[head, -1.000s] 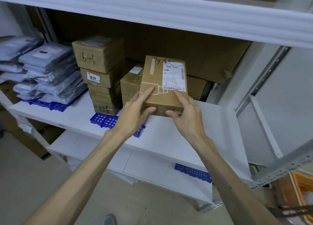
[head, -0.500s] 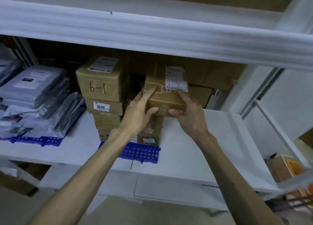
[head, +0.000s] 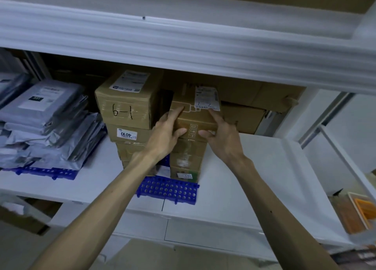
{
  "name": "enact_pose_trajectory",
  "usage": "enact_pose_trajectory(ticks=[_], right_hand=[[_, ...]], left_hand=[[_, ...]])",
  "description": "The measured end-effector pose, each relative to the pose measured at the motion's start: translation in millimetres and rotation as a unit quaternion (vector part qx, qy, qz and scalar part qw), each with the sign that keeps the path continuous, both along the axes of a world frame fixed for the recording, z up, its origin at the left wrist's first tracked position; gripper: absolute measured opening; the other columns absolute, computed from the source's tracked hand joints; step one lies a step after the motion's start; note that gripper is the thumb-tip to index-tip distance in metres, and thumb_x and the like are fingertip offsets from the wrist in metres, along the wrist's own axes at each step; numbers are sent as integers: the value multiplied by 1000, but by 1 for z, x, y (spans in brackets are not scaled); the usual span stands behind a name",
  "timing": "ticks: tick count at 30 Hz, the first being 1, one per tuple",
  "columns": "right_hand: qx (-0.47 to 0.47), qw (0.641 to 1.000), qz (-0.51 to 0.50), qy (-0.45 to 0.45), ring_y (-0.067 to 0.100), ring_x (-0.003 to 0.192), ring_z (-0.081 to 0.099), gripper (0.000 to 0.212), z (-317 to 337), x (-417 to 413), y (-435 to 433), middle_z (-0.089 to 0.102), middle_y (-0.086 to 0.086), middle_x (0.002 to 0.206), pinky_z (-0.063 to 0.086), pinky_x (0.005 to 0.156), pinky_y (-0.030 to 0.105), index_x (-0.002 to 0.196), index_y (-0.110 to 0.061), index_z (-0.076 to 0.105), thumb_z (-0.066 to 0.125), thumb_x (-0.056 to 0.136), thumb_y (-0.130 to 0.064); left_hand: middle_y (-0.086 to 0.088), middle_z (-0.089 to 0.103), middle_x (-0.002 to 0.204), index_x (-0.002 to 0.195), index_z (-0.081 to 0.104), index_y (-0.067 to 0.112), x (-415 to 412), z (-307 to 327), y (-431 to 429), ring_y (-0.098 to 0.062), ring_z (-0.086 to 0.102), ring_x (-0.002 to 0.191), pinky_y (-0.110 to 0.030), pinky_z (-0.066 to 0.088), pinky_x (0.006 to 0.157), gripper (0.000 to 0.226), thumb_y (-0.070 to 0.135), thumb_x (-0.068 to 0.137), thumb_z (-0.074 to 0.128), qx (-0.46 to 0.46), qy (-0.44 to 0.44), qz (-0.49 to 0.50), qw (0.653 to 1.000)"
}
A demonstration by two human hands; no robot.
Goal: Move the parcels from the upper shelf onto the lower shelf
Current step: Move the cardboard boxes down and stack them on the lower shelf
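Note:
A brown cardboard parcel (head: 194, 111) with a white label marked "1-2" lies on top of a short stack of boxes (head: 186, 157) on the lower white shelf (head: 254, 168). My left hand (head: 167, 134) grips its left front corner, fingers on top and thumb on the front face. My right hand (head: 220, 136) grips its right front corner the same way. The upper shelf's white front beam (head: 183, 39) runs across the top; what lies on that shelf is hidden.
To the left stands a taller stack of boxes, its top box marked "6-1" (head: 126, 103). Grey plastic mailer bags (head: 44, 121) are piled at far left. Blue perforated mats (head: 168, 190) lie under the stacks. Large cardboard boxes (head: 264, 98) fill the back. An orange crate (head: 362, 212) sits lower right.
Both hands carried the "1-2" parcel deeper into the shelf and set it flat on the short stack. The camera rose and moved closer.

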State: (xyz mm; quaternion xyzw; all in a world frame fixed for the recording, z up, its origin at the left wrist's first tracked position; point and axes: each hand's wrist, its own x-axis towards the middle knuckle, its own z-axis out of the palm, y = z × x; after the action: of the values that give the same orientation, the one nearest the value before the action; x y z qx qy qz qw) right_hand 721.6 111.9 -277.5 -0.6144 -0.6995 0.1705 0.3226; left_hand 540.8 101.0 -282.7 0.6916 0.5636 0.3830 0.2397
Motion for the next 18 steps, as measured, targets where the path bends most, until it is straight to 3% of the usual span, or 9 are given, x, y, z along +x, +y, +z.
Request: enact_pose_trajectory(ticks=[11, 18], right_hand=[[6, 999, -2, -47, 29, 110, 56, 71, -8, -6, -4, 44, 12, 131, 50, 91, 42, 148, -31, 22, 61, 90, -39], [-15, 999, 0, -40, 32, 116, 52, 74, -7, -2, -11, 36, 12, 138, 49, 93, 44, 148, -30, 20, 64, 89, -36]], left_hand=[[-8, 19, 153, 149, 23, 31, 1, -7, -3, -29, 34, 134, -47, 39, 108, 66, 20, 94, 58, -12, 23, 17, 1000], [-6, 14, 155, 149, 21, 33, 2, -7, -13, -30, 29, 137, -49, 38, 108, 70, 19, 93, 61, -9, 22, 22, 999]])
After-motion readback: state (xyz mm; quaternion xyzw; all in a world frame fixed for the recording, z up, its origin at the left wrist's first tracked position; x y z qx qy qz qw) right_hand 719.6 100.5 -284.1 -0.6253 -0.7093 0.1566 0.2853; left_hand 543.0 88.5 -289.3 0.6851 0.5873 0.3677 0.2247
